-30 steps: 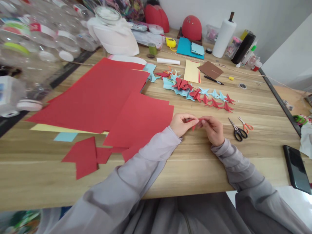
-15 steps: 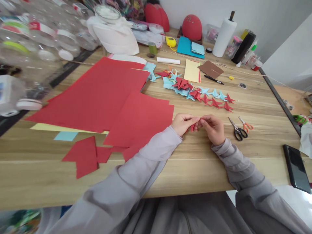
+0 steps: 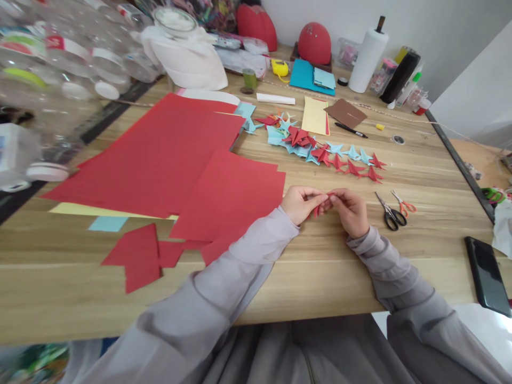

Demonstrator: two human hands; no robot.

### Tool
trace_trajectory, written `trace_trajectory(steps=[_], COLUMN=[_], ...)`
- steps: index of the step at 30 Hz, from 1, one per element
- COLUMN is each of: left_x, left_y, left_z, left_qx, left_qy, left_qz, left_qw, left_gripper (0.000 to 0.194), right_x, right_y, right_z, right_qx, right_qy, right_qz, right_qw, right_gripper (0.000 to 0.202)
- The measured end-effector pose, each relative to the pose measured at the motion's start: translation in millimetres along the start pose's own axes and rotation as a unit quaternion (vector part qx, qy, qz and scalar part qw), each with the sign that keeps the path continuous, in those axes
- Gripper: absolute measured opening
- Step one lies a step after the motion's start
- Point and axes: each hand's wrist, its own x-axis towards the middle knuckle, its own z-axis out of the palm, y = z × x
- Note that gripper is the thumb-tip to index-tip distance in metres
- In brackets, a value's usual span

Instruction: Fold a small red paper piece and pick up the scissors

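Pinching folded red paper [image 3: 316,211] with left hand [image 3: 296,205] and right hand [image 3: 352,213]. Lies between both hands, at the fingertips; points one flap bodyward; hides long axis within grip.

Matt red paper sheets [image 3: 160,154]; smooth wood-grained table [image 3: 320,288]; glossy black phone [image 3: 487,274].

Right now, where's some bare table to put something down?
Tabletop is bare between the black scissors and phone, and between left sleeve and right sleeve. It's crowded on the left under red sheets, and beyond the right hand among folded paper shapes.
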Motion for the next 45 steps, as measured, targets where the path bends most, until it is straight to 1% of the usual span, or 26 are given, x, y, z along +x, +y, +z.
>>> trace_trajectory(steps=[6, 13, 17, 30, 33, 35, 37, 38, 40, 41, 43, 45], left_x=[0.8, 0.1, -0.6, -1.8, -2.3, -2.9, -3.6, -3.8, -3.8, -3.6, -2.7, -1.6], left_y=[-3.6, -3.4, -1.7, 1.1, -0.3, -0.5, 0.2, 0.7, 1.2, 1.0, -0.6, -2.7], left_z=[-1.6, -1.6, -0.7, 2.1, 2.4, 1.5, -0.9, -2.6, -6.8, -9.0, -13.1, -16.1], left_qx=[0.009, 0.002, 0.017, 0.037, 0.065, 0.111, 0.190, 0.235, 0.321, 0.356, 0.410, 0.446], left_qy=[-0.003, -0.007, -0.006, 0.011, 0.015, 0.025, 0.039, 0.041, 0.035, 0.026, 0.011, 0.004], left_qz=[-0.007, -0.003, 0.004, 0.013, 0.022, 0.050, 0.117, 0.162, 0.254, 0.291, 0.335, 0.355], left_qw=[1.000, 1.000, 1.000, 0.999, 0.998, 0.992, 0.974, 0.957, 0.912, 0.888, 0.848, 0.822], left_gripper=[0.031, 0.033, 0.034, 0.031, 0.029, 0.025, 0.020, 0.018, 0.018, 0.019, 0.024, 0.026], right_x=[-0.5, 0.3, 0.2, -0.1, -0.2, -0.1, 0.3, 0.6, 1.2, 1.5, 2.2, 2.9], right_y=[0.2, -0.5, 0.3, -2.5, -2.8, -2.1, -1.0, -0.7, -0.9, -1.6, -3.7, -5.8], right_z=[-1.4, -0.1, 0.3, 0.6, 0.0, -0.9, -2.1, -2.8, -4.0, -4.5, -5.0, -4.8], right_qx=[-0.038, -0.028, -0.016, -0.035, -0.034, -0.037, -0.057, -0.078, -0.143, -0.181, -0.242, -0.270], right_qy=[0.003, 0.000, -0.004, -0.014, -0.014, -0.006, 0.001, 0.001, -0.005, -0.011, -0.022, -0.029], right_qz=[0.002, 0.002, -0.002, -0.001, 0.002, -0.005, -0.029, -0.046, -0.083, -0.100, -0.131, -0.152], right_qw=[0.999, 1.000, 1.000, 0.999, 0.999, 0.999, 0.998, 0.996, 0.986, 0.978, 0.961, 0.950], right_gripper=[0.024, 0.024, 0.022, 0.024, 0.028, 0.027, 0.026, 0.026, 0.022, 0.019, 0.015, 0.016])
